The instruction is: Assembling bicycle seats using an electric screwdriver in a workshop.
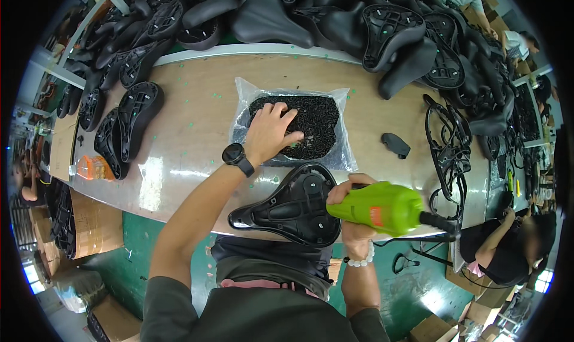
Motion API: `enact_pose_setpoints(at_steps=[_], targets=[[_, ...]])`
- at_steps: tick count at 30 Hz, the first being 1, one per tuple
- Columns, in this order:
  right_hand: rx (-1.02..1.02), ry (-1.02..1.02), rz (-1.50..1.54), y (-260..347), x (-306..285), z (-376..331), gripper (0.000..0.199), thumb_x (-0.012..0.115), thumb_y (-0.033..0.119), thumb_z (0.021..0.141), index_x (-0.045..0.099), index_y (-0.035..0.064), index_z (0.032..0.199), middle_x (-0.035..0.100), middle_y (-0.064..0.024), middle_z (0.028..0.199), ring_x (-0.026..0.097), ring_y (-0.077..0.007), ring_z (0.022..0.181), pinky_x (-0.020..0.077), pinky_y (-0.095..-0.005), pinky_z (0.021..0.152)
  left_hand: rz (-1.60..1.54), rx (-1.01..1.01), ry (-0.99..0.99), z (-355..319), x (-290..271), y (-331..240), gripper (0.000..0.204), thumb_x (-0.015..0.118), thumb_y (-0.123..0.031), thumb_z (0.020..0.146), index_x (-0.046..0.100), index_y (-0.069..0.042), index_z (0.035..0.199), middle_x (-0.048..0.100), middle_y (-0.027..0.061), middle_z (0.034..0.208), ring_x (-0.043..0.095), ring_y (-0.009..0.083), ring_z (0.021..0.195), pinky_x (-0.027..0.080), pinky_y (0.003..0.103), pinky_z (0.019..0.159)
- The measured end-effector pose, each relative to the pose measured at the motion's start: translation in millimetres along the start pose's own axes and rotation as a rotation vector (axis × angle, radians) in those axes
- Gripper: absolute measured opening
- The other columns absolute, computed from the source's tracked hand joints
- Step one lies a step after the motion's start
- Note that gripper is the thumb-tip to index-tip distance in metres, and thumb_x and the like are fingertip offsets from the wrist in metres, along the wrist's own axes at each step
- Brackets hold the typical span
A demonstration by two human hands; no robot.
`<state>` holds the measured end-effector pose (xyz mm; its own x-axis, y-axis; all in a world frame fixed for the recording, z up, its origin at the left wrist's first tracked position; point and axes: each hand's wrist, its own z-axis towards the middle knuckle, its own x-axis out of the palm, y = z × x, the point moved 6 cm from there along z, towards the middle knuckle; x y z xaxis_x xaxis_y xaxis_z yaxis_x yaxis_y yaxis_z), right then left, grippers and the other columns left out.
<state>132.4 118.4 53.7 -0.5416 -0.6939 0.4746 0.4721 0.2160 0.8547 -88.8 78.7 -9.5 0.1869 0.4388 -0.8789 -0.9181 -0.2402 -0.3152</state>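
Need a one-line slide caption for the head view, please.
Left hand reaches into a clear bag of black screws; right hand holds a green power screwdriver at an upturned saddle.

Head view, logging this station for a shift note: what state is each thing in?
Clear bag of black screws: open, lying flat.
Left hand: fingers in the screws.
Right hand: gripping the tool.
Green power screwdriver: held sideways, tip at the saddle.
Bicycle saddle: upside down at the table edge.
Orange bottle: lying on its side.
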Motion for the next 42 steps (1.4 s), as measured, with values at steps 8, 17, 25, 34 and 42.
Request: enact_pose_setpoints(at_steps=[8, 17, 25, 34, 42], targets=[[-0.094, 0.006, -0.27, 2.1, 9.2, -2.1, 0.077, 0.075, 0.044, 0.078, 0.042, -0.0001, 0.131, 0.061, -0.0106, 0.092, 0.059, -0.0194, 0.08, 0.0484, -0.0344, 0.075, 0.068, 0.122, -0.047, -3.8, -0.5, -0.5, 0.017, 0.066, -0.022, 0.088, 0.071, -0.01, 0.099, 0.063, 0.0022, 0.095, 0.055, 0.0242, 0.092, 0.047, 0.034, 0.08], [-0.33, -0.116, 0.059, 52.4, -0.3, 12.2, 0.122, 0.051, 0.097, 0.051, 0.046, 0.003, 0.129, 0.055, -0.0085, 0.075, 0.054, -0.0225, 0.057, 0.0475, -0.037, 0.058, -0.389, 0.039, -0.027, -30.4, -35.1, -19.6, 0.017, 0.066, -0.016, 0.088, 0.068, -0.002, 0.097, 0.065, 0.0104, 0.085, 0.06, 0.0295, 0.081, 0.05, 0.038, 0.072], [-0.406, 0.024, 0.154, 66.6, 2.6, 8.8, 0.124, 0.065, 0.092, 0.042, 0.048, -0.0006, 0.122, 0.059, -0.0136, 0.083, 0.058, -0.0275, 0.07, 0.049, -0.0431, 0.071, -0.608, 0.098, 0.104, -40.6, -47.8, -83.0, 0.018, 0.066, -0.017, 0.089, 0.064, -0.003, 0.1, 0.065, 0.0132, 0.083, 0.062, 0.0336, 0.078, 0.051, 0.041, 0.07], [-0.32, 0.025, 0.147, 70.1, 3.3, -2.6, 0.08, 0.077, 0.052, 0.062, 0.052, -0.0036, 0.113, 0.06, -0.0152, 0.085, 0.06, -0.0288, 0.076, 0.0489, -0.0435, 0.077, -0.466, 0.405, 0.2, -58.4, -39.8, -132.3, 0.017, 0.066, -0.016, 0.086, 0.062, -0.003, 0.096, 0.059, 0.0073, 0.075, 0.059, 0.0238, 0.073, 0.049, 0.035, 0.064], [-0.296, 0.048, 0.021, 68.0, -0.2, -12.5, 0.089, 0.079, 0.061, 0.059, 0.052, -0.0056, 0.112, 0.06, -0.0156, 0.086, 0.059, -0.0273, 0.076, 0.0492, -0.0414, 0.077, -0.236, 0.553, 0.304, -63.9, -38.8, -151.2, 0.018, 0.059, -0.021, 0.091, 0.058, -0.003, 0.095, 0.057, 0.006, 0.073, 0.061, 0.0229, 0.076, 0.05, 0.034, 0.065]])
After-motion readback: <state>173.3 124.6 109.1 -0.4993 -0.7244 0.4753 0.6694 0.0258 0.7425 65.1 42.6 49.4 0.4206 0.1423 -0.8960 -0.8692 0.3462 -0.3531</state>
